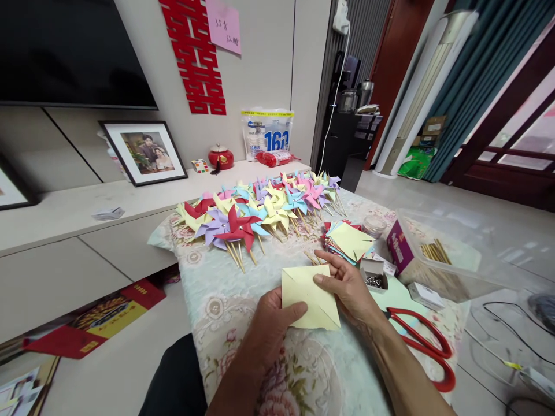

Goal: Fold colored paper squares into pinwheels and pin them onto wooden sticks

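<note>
A pale yellow paper square (310, 294) with diagonal slits running in from its corners is held up over the table. My left hand (277, 318) grips its left edge, thumb on top. At its upper right, my right hand (342, 283) pinches the sheet with the thumb on its face. Thin wooden sticks (309, 257) show by my right index finger; whether that hand touches them I cannot tell. Just beyond lies a stack of coloured paper squares (347, 240). A small open box of metal pins (375, 280) and red-handled scissors (422, 344) are right of my right hand.
Several finished paper pinwheels (240, 227) on sticks cover the far side of the floral tablecloth (208, 289). A clear plastic bin (455, 266) with sticks stands at the right, near a small white box (425, 296). Behind is a low cabinet (130, 199) with a framed photo (145, 151).
</note>
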`<act>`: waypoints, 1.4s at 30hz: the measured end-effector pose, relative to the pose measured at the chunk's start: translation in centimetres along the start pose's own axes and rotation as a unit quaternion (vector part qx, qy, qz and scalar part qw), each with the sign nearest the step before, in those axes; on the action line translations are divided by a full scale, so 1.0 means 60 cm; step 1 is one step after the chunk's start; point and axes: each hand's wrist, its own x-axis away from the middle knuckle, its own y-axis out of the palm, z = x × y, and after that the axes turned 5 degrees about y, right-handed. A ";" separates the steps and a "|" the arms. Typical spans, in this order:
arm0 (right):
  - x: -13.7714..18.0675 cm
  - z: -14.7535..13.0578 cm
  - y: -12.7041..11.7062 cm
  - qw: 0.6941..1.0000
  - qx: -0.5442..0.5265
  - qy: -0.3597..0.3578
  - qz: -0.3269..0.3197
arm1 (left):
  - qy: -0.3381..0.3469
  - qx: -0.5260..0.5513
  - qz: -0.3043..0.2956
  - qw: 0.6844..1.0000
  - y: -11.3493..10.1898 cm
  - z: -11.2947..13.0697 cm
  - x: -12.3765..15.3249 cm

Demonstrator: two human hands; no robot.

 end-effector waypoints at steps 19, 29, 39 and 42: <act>-0.002 0.008 -0.007 0.998 0.060 -0.026 -0.009 | 0.035 0.006 0.065 0.997 0.004 -0.004 -0.006; -0.002 0.008 -0.005 0.998 0.066 -0.006 -0.012 | 0.059 0.047 0.108 0.991 0.006 -0.006 -0.011; -0.004 0.010 -0.007 0.996 0.086 -0.021 0.003 | 0.057 0.075 0.071 0.993 0.013 0.000 -0.006; -0.003 0.009 -0.006 0.996 0.075 -0.033 0.028 | 0.062 0.067 0.059 0.994 0.015 0.002 -0.006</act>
